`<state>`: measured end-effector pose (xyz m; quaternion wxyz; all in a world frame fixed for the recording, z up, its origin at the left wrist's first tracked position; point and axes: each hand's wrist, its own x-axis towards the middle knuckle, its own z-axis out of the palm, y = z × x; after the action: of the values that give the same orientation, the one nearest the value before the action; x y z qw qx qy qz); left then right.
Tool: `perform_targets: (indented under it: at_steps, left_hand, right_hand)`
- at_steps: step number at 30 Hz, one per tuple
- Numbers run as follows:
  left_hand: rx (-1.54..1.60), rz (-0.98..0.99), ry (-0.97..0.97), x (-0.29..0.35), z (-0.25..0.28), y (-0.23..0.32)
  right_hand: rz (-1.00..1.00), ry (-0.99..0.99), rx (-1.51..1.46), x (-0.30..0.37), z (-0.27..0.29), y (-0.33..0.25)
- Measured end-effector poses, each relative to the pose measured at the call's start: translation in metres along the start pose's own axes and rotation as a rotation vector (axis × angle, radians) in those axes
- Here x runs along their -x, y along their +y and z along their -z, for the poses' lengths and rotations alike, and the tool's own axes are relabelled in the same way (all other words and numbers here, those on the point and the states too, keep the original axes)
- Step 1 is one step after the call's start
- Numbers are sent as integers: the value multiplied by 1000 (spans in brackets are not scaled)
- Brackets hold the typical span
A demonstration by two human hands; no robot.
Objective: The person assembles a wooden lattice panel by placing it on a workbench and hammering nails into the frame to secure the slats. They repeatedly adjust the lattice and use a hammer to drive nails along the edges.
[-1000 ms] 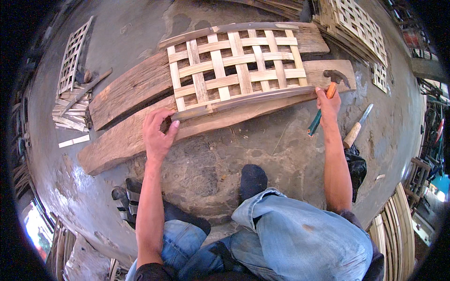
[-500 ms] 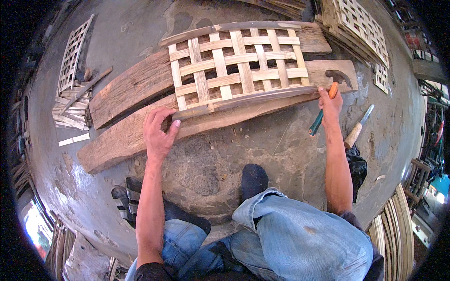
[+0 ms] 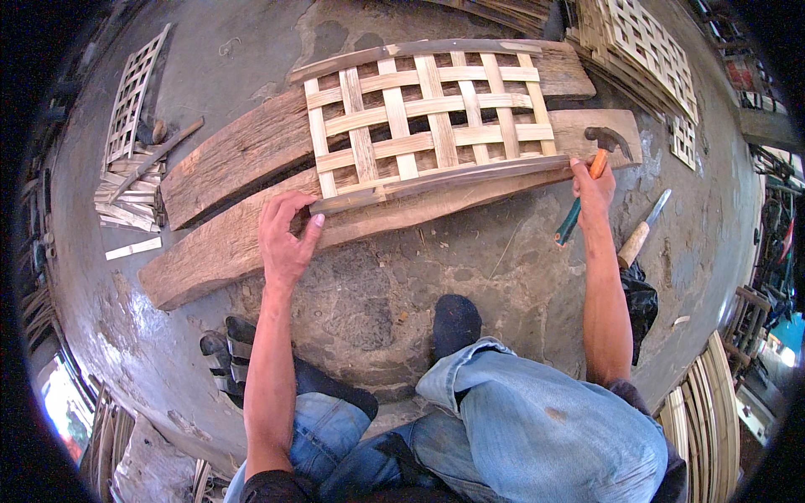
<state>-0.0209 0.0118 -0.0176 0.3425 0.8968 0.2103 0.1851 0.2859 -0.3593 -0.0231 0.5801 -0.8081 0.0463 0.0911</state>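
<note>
A woven lattice panel (image 3: 438, 126) of pale flat strips, edged by darker rails, lies across two thick rough planks. At the left end of its near rail (image 3: 444, 183), my left hand (image 3: 287, 239) curls its fingers and thumb around the corner. My right hand (image 3: 594, 197) grips a claw hammer (image 3: 599, 163) with an orange and green handle, its dark head pointing away from me. The thumb and fingertips of that hand also rest against the right end of the near rail. Part of the hammer handle is hidden by the fingers.
The near plank (image 3: 201, 256) and far plank (image 3: 239, 142) lie on concrete. A wooden-handled knife (image 3: 644, 233) lies right, by a black bag (image 3: 640, 306). Stacked lattice panels (image 3: 650, 50) stand far right. Another panel (image 3: 136, 92) and wood offcuts (image 3: 134, 197) are left. Sandals (image 3: 231, 352) lie near.
</note>
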Motion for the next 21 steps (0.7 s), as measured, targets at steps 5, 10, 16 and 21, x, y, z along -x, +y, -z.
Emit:
perform_targets:
  at_steps: [5, 10, 16, 21]
  left_hand:
    - [-5, 2, -9, -1, 1, 3]
    - [5, 7, -13, -2, 1, 5]
    - [12, 15, -11, 0, 0, 3]
    - [21, 4, -14, 0, 2, 1]
  right_hand:
    - [0, 6, 7, 1, -1, -2]
    - [7, 4, -7, 2, 0, -2]
    - [9, -18, -9, 2, 1, -1]
    - [-13, -4, -40, 3, 0, -3]
